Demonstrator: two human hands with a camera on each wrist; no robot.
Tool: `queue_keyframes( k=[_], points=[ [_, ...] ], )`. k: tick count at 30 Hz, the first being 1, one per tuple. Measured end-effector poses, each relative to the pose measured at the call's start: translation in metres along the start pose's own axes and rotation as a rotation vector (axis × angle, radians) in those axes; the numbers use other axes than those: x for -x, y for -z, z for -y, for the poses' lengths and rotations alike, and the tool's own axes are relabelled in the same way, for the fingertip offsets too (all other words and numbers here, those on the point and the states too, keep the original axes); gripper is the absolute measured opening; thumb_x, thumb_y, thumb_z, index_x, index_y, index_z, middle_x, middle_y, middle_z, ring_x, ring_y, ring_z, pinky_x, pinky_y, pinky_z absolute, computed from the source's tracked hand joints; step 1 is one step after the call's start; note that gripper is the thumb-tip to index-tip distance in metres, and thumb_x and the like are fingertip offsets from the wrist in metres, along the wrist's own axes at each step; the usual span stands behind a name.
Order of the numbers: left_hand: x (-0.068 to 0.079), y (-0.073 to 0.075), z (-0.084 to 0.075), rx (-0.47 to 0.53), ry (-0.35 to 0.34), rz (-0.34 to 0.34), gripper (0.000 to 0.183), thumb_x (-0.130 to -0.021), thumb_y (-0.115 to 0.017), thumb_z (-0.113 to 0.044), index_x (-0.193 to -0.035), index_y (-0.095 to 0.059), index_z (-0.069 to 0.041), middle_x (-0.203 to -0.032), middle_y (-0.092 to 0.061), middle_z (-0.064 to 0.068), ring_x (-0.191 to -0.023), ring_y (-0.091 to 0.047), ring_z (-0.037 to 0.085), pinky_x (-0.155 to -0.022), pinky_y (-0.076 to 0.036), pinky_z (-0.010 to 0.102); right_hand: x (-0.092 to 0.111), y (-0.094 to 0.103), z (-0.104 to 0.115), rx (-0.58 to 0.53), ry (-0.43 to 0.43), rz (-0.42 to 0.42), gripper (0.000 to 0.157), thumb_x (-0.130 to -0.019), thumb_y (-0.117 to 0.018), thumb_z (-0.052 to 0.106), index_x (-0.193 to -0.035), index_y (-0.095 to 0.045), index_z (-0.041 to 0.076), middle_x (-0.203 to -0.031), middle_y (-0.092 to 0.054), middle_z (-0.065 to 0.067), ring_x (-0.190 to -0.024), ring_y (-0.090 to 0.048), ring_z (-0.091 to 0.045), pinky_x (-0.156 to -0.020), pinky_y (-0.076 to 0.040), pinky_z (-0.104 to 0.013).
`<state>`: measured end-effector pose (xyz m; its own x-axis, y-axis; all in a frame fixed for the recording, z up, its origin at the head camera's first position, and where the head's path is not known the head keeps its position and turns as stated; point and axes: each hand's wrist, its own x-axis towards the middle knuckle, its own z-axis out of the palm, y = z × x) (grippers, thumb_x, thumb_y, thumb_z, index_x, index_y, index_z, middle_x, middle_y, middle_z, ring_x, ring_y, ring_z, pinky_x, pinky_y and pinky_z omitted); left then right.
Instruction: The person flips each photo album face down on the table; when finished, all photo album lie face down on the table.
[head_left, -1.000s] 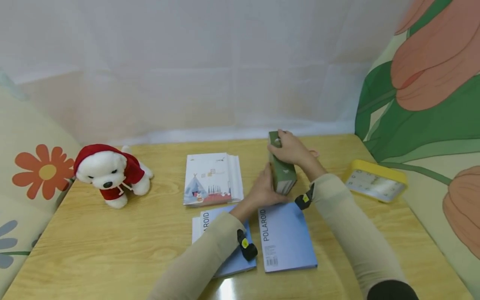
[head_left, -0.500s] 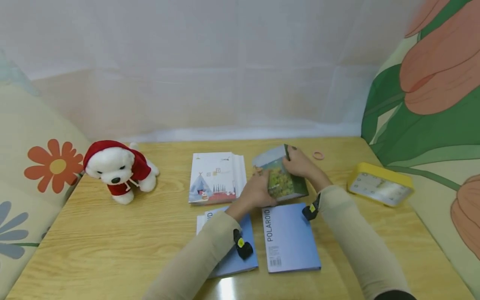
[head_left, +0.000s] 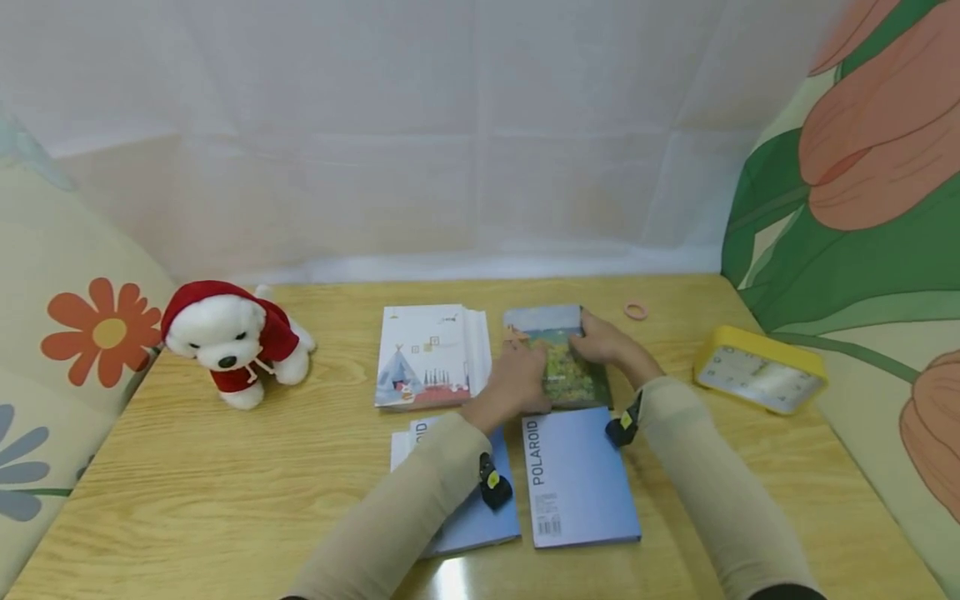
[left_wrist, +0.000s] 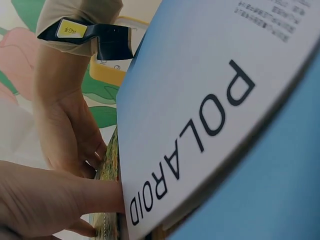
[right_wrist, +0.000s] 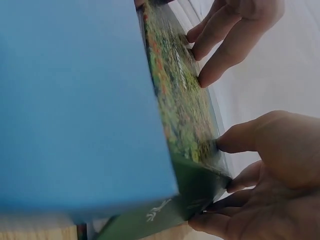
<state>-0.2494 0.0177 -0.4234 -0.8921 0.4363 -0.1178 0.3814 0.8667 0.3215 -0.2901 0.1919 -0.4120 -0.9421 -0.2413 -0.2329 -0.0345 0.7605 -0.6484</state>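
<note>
A thick green book (head_left: 567, 371) with a flowery meadow picture on its cover lies at the back of the table, cover up. My left hand (head_left: 516, 377) grips its left side, with several fingertips on the cover and the thumb (left_wrist: 102, 196) at the near edge. On the right, my right hand (head_left: 606, 340) holds the book by its green spine (right_wrist: 160, 212), thumb on the cover and fingers bent round the side. Just in front of the book lies a blue POLAROID album (head_left: 581, 479). Both hands hide parts of the cover.
Another blue POLAROID album (head_left: 480, 521) lies under my left forearm, overlapping a white-edged one. White books (head_left: 423, 354) with a tent picture are stacked behind it. A plush dog (head_left: 236, 342) stands left; a yellow clock (head_left: 761, 371) and pink ring (head_left: 635, 310) are right.
The green book has gone from standing upright, spine facing me, to lying with its meadow cover up. Both hands have turned and lowered it, keeping hold of its sides.
</note>
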Motion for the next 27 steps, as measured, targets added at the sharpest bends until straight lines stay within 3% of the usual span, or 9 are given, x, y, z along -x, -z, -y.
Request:
queue_keyframes(
  k=[8,11,14,17,19,20,23,27],
  points=[
    [0.005,0.002,-0.001,-0.004,0.011,0.015,0.088,-0.068,-0.087,-0.024,-0.144,-0.047,-0.004,-0.143,-0.043,0.033,-0.131,-0.042,0.043,-0.095,-0.052,0.048,0.000,-0.002,-0.003,0.010,-0.026,0.016,0.060,-0.100,-0.043,0.015,-0.152,-0.023,-0.007,-0.146,-0.041,-0.030,-0.132,-0.042,-0.041,-0.110,-0.036,-0.052],
    [0.007,0.005,0.000,0.071,0.020,0.011,0.087,-0.065,-0.088,-0.020,-0.141,-0.050,-0.003,-0.144,-0.042,0.031,-0.131,-0.042,0.043,-0.092,-0.053,0.050,0.002,0.001,0.000,0.022,-0.005,0.012,0.057,-0.098,-0.044,0.015,-0.148,-0.029,-0.007,-0.142,-0.045,-0.030,-0.128,-0.046,-0.042,-0.107,-0.040,-0.051],
    [0.012,0.013,0.008,0.163,0.007,0.002,0.079,-0.061,-0.090,-0.017,-0.132,-0.058,-0.004,-0.136,-0.053,0.024,-0.124,-0.050,0.039,-0.090,-0.054,0.051,0.002,0.003,0.005,0.018,0.039,0.013,0.055,-0.095,-0.048,0.014,-0.143,-0.034,-0.010,-0.135,-0.049,-0.032,-0.121,-0.050,-0.043,-0.102,-0.044,-0.052],
    [0.020,0.026,0.022,0.207,-0.022,-0.003,0.076,-0.064,-0.091,-0.018,-0.132,-0.059,-0.007,-0.129,-0.059,0.016,-0.115,-0.057,0.034,-0.092,-0.053,0.050,-0.002,0.004,0.017,0.016,0.084,0.011,0.064,-0.096,-0.051,0.016,-0.148,-0.028,-0.012,-0.143,-0.041,-0.035,-0.130,-0.043,-0.046,-0.110,-0.036,-0.053],
    [0.028,0.039,0.033,0.221,-0.027,-0.003,0.078,-0.067,-0.089,-0.015,-0.137,-0.056,-0.009,-0.132,-0.060,0.014,-0.117,-0.057,0.035,-0.097,-0.049,0.051,-0.003,0.002,0.030,0.018,0.111,-0.002,0.069,-0.099,-0.052,0.021,-0.151,-0.021,-0.012,-0.150,-0.033,-0.035,-0.138,-0.034,-0.046,-0.115,-0.028,-0.053],
    [0.033,0.046,0.039,0.217,-0.015,0.000,0.083,-0.069,-0.088,-0.014,-0.143,-0.051,-0.009,-0.137,-0.056,0.015,-0.122,-0.054,0.037,-0.101,-0.046,0.053,-0.003,0.001,0.038,0.024,0.125,-0.011,0.072,-0.100,-0.052,0.023,-0.153,-0.016,-0.011,-0.155,-0.026,-0.032,-0.142,-0.027,-0.045,-0.118,-0.022,-0.052],
    [0.047,0.064,0.061,0.195,0.035,-0.018,0.093,-0.070,-0.087,-0.011,-0.151,-0.041,-0.009,-0.148,-0.045,0.021,-0.133,-0.043,0.043,-0.107,-0.038,0.059,-0.003,-0.004,0.062,0.022,0.166,-0.004,0.074,-0.102,-0.051,0.031,-0.156,-0.014,-0.005,-0.160,-0.020,-0.025,-0.146,-0.021,-0.040,-0.120,-0.017,-0.050],
    [0.068,0.074,0.089,0.186,0.128,-0.061,0.099,-0.070,-0.089,-0.021,-0.153,-0.037,-0.007,-0.153,-0.034,0.028,-0.140,-0.030,0.047,-0.110,-0.029,0.066,-0.007,-0.013,0.087,0.038,0.196,0.035,0.077,-0.103,-0.049,0.038,-0.158,-0.010,0.001,-0.163,-0.013,-0.019,-0.149,-0.015,-0.034,-0.121,-0.013,-0.046]
  ],
)
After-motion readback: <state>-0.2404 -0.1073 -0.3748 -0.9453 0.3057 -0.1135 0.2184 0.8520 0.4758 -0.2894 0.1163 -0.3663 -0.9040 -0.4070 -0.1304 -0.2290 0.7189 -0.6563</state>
